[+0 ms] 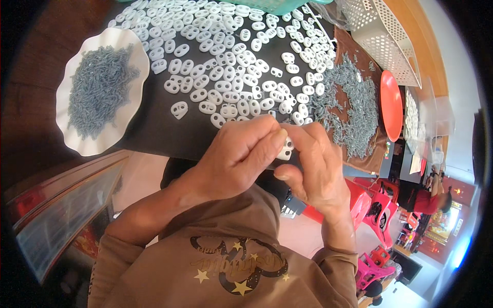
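My left hand (239, 159) is closed, its thumb and fingers pinching a small white plastic cord lock with two holes (285, 153). Against the far side of that piece rests the bent index finger of my right hand (319, 164), whose thumb stands apart from the fingers. Both hands meet above the near edge of a dark table (154, 131). Just beyond them, many white oval two-holed pieces (226, 86) lie scattered. What the fingers cover of the held piece is hidden.
A white wavy-rimmed dish (62, 110) of small grey springs stands at left. More springs (354, 102) lie on a brown cloth (377, 154) at right, beside a red plate (392, 105) and a white perforated basket (377, 36). A green basket (267, 6) stands at the back. Another person (429, 203) is far right.
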The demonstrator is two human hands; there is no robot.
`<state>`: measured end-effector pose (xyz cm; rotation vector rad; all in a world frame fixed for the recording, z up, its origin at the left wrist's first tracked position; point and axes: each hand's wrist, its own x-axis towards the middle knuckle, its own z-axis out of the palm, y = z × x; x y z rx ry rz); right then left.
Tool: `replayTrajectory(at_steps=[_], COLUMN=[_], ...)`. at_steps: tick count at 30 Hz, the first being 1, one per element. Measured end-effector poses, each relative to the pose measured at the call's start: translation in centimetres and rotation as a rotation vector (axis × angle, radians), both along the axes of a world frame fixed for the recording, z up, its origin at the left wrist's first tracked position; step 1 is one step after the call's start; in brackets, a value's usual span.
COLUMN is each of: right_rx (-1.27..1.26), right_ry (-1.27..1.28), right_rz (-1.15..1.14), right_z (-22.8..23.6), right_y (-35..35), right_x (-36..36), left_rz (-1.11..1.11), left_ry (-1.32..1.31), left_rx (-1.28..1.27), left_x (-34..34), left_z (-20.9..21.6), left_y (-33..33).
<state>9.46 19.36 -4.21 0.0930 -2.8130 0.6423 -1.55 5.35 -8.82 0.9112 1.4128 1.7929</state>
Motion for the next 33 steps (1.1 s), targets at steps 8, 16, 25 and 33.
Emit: replayTrajectory(at_steps=[8, 16, 25, 33], right_rx=[0.126, 0.145, 0.147, 0.127], right_ry=[0.153, 0.140, 0.156, 0.155], right_rz=[0.037, 0.008, 0.002, 0.032], right_z=[-1.5, -1.3, -1.7, -1.1], right_y=[0.2, -0.3, -0.2, 0.1], right_x=[-0.3, -0.4, -0.2, -0.2], left_rz=[-0.054, -0.017, -0.022, -0.063], left_ry=[0.005, 0.028, 0.066, 0.028], left_rx=[0.040, 0.032, 0.043, 0.011], left_x=[0.0, 0.1, 0.1, -0.1], left_z=[-0.4, -0.3, -0.5, 0.1], left_y=[-0.2, -0.2, -0.2, -0.3])
